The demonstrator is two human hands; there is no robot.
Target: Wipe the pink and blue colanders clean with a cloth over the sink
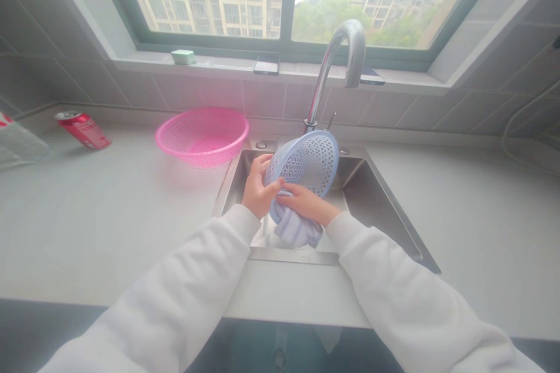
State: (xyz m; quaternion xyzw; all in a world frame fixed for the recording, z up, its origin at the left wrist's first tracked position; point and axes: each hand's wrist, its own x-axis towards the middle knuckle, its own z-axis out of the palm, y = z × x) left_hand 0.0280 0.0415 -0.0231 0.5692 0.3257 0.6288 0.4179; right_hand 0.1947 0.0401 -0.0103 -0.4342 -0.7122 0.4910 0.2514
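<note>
**Blue basket [306, 163] held on edge over the steel sink [385, 210]**

Nearest to you, the white sweatshirt sleeves [175, 297] reached in across the front edge of the counter [109, 227]. Your left hand [261, 186] had a closed grip on the left side of the blue basket, fingers curled around its rim. Your right hand [306, 204] lay across the lower part, its grip nearly closed and pressing a bunched pale lavender cloth [295, 227] against the basket – the cloth hung down from under that palm. The basket itself, a perforated plastic one, stood tilted steeply within the sink's opening, above the basin and clear of its steel walls as far as you could tell.

Farther back, the chrome gooseneck faucet [336, 58] rose from the sink's rear edge, just behind the basket. To the left of the sink, a pink plastic basket [201, 137] sat on the counter, close to the sink's rim. Beyond it to the left, a red drink can [83, 130] lay on its side near the tiled wall [131, 90], and a clear plastic item [17, 140] showed at the view's edge. On the windowsill above stood a green box-shaped item [182, 57] and two phones [266, 64], with apartment buildings and trees beyond the glass.
</note>
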